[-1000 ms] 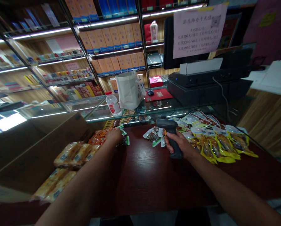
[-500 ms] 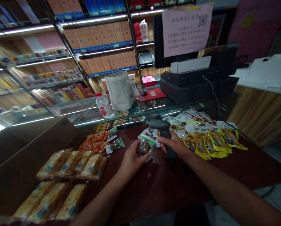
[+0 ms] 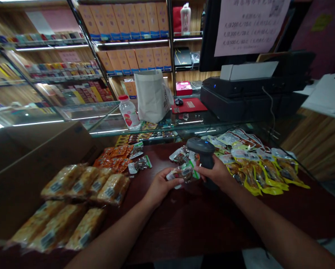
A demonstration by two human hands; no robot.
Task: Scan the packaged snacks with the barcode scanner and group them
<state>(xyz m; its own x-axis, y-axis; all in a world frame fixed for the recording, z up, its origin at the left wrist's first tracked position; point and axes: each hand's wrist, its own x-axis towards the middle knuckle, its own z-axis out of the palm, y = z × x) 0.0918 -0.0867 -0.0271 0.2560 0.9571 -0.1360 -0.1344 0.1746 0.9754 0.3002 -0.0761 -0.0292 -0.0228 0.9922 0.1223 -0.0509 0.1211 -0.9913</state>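
Observation:
My left hand [image 3: 161, 186] pinches one end of a small clear snack packet [image 3: 183, 173] with a green-edged top and a barcode label facing up. In my right hand [image 3: 215, 173] is a dark barcode scanner [image 3: 201, 149], held upright by its handle with a blue light on top. The thumb of that hand also touches the packet's green end. Behind the held packet lie similar snack packets [image 3: 179, 154], partly covered by the scanner. Two more such packets [image 3: 141, 164] rest to the left, beside a pile of orange packets [image 3: 113, 158].
Wrapped bread-like bars [image 3: 80, 183] sit at the left by an open cardboard box [image 3: 38, 157]. Yellow-edged food pouches [image 3: 264, 170] lie at the right. On the glass counter stand a bottle [image 3: 129, 113], a white bag [image 3: 152, 97] and a monitor [image 3: 209, 37].
The packet has turned from upright to lying sideways, its barcode label now showing. My right hand has come close enough to touch it, still holding the scanner. The camera view has tilted down.

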